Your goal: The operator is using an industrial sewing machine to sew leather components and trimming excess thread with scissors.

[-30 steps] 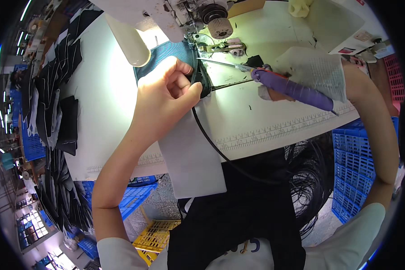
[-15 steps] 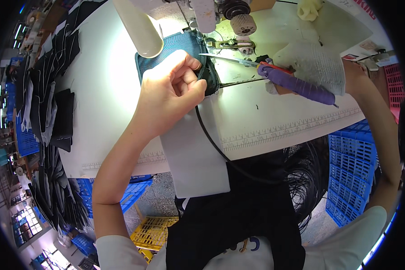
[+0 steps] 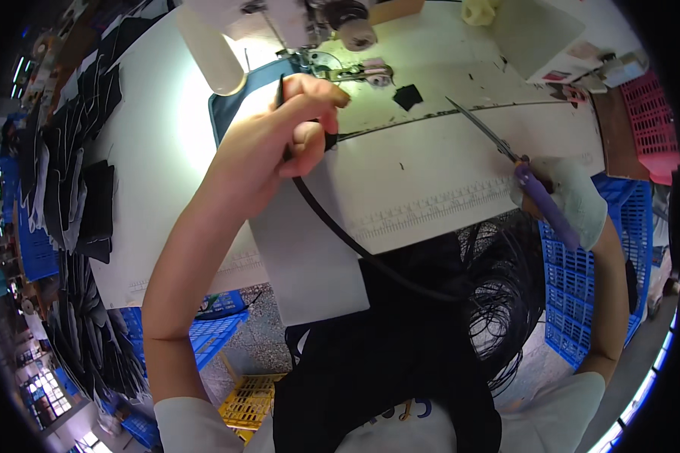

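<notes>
Likely a garment workshop, sewing machine point(image 3: 310, 23), ruled worktable point(image 3: 446, 174), stacked dark cut pieces point(image 3: 68, 174), plastic crates point(image 3: 582, 287)

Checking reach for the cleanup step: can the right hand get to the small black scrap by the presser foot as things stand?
Probably yes. The right hand holds purple-handled scissors, whose tips point toward the black scrap across bare table. The left hand sits off to the side, but the right hand is occupied.

A lamp above the sewing machine point(image 3: 310, 19) throws strong glare onto the far left part of the white table point(image 3: 431, 166), washing out detail there. The picture's rim darkens to black, straight edges bend outward, and the corners blur softly.
</notes>
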Demonstrator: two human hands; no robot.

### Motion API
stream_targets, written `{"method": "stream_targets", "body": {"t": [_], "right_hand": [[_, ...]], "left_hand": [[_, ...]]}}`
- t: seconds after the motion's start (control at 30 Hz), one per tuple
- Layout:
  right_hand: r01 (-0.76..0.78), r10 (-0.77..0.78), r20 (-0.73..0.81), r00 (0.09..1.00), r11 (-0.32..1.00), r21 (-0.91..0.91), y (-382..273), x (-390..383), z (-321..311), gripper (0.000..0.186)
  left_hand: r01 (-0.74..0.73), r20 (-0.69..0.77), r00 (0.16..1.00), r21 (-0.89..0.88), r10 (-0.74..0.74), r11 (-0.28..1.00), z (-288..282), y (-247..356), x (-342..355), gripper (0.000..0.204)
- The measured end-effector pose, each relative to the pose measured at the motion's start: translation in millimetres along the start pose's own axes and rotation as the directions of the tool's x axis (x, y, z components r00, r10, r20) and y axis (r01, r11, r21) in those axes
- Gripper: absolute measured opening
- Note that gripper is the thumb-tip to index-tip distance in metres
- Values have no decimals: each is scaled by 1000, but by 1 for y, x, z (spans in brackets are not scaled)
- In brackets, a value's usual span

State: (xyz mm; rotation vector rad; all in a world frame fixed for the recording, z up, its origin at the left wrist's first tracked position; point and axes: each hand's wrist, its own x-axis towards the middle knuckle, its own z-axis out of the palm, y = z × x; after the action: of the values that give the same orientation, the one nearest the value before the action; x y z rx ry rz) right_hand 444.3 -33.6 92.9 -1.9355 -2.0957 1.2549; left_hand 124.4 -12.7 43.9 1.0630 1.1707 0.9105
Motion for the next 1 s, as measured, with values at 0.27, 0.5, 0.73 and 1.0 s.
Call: {"method": "stream_targets", "body": {"t": [0.27, 0.5, 0.73, 1.0], "right_hand": [[50, -79, -147, 986, 980, -192, 6, -10, 15, 31], [106, -210, -235, 949, 915, -389, 15, -12, 25, 30], [183, -302, -258, 918, 899, -398, 4, -12, 34, 31], [292, -395, -216, 893, 874, -388, -14, 9, 47, 27]], "left_hand": [[-297, 114, 948, 656, 299, 694, 51, -4, 38, 14], [-324, 145, 918, 812, 369, 486, 60, -8, 51, 12], [-321, 4, 853, 793, 522, 518, 47, -4, 33, 11], [-5, -278, 958, 210, 65, 978, -7, 4, -11, 13]]}}
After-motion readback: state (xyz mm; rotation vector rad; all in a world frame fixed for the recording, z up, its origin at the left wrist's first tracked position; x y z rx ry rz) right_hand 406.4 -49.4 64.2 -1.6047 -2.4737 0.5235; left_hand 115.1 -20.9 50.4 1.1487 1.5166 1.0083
